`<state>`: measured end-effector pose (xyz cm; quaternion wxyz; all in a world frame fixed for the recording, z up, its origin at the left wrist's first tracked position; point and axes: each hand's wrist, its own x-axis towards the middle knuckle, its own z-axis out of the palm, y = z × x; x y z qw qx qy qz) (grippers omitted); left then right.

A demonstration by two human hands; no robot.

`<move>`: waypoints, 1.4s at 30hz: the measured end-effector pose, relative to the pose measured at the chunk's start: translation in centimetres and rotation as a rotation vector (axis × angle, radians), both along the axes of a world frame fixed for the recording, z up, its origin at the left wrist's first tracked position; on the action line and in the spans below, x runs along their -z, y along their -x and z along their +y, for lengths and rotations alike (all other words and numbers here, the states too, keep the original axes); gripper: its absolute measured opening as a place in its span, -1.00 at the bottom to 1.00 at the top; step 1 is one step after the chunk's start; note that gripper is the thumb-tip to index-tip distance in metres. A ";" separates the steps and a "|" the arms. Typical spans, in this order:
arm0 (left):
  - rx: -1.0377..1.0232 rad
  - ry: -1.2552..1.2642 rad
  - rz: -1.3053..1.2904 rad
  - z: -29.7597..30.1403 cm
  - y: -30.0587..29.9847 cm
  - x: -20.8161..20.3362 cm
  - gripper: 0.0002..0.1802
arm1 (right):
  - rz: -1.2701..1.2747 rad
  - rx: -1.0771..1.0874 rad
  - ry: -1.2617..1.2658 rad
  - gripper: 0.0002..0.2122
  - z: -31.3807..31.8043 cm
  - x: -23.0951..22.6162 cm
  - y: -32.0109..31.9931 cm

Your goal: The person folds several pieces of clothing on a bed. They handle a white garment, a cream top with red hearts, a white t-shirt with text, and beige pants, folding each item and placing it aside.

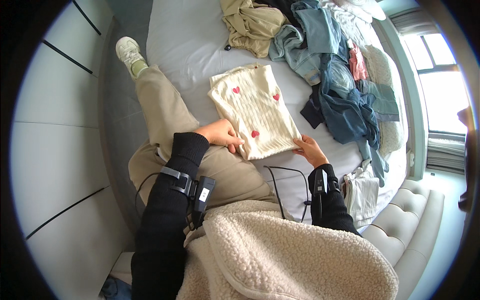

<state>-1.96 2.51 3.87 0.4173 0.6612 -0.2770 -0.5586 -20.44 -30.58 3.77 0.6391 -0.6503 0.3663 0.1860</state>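
Note:
A cream knit sweater [257, 112] with red hearts lies folded into a rough rectangle on the bed in front of me. At its near left edge, my left hand [221, 134] is closed, its thumb and curled fingers at the knit. My right hand [311, 151] pinches the near right corner between thumb and fingers. The sweater's left edge shows several loosely stacked layers, and its far end reaches up toward a khaki garment.
The khaki garment [252, 27] lies at the far side. Piled jeans [345, 105] fill the bed's right side, with folded white clothing [361, 195] nearer me. A tufted headboard [400, 220] stands at right, white cabinets [60, 150] at left. A black cable [277, 190] loops by my lap.

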 end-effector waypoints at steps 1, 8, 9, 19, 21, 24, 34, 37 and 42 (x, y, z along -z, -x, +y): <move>-0.101 0.035 0.053 0.1 0.3 -0.4 -0.53 | 0.051 -0.021 0.077 -0.71 -0.3 0.1 0.2; -0.561 0.129 -0.356 0.0 0.0 -0.6 -0.53 | -0.176 -0.114 1.080 -0.70 0.1 2.2 -5.2; -0.611 0.155 -0.525 -0.1 0.0 -0.5 -0.65 | -0.310 -0.076 1.092 -0.70 0.8 2.2 -6.6; -0.574 0.295 -0.941 -7.5 -3.3 -1.2 -0.63 | -0.539 -0.454 1.207 -0.51 11.4 3.0 -18.2; -0.501 0.284 -0.972 -9.5 -4.2 -0.2 -0.56 | -0.548 -0.507 1.296 -0.49 11.0 3.4 -18.8; -0.227 0.148 -1.199 -9.4 -5.9 3.1 -0.46 | -0.501 -0.617 1.296 -0.49 10.1 4.4 -19.3; -0.273 -0.104 -1.305 -5.3 -8.4 8.0 -0.34 | -0.541 -0.523 1.304 -0.47 9.9 7.3 -20.5; -0.230 -0.138 -1.307 -5.6 -8.8 7.0 -0.35 | -0.548 -0.497 1.285 -0.48 9.7 7.2 -20.7; -0.178 -0.317 -1.273 -6.5 -7.8 4.6 -0.37 | -0.579 -0.502 1.310 -0.52 9.6 7.6 -20.5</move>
